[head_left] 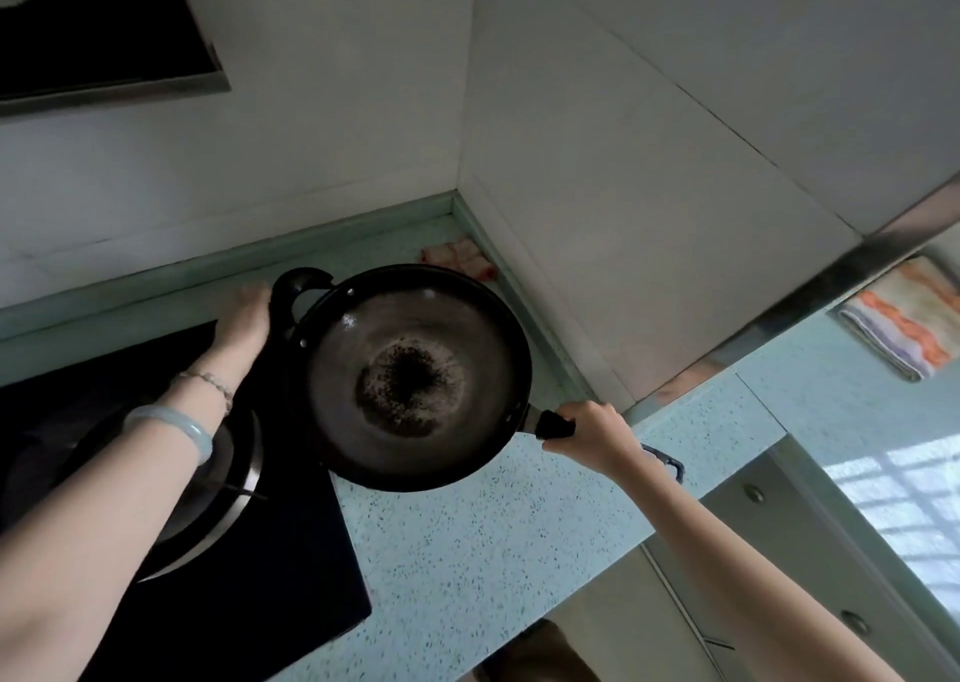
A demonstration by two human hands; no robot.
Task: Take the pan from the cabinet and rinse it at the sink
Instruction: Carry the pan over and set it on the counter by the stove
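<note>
Well, a tilt risk

Between the hands hangs the pan [415, 374], right hand [592, 434] fisted round its long handle [553, 426], left hand [244, 317] at the loop handle [291, 291] (fingers hidden, grip unclear). A weak left hold could tip it onto the stove [270, 567].

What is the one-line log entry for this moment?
pan above counter | right grip holds long handle | left grip at loop handle, hold unclear

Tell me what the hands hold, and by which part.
The pan: right hand grips its long handle; left hand is at its small loop handle, fingers hidden.
</note>
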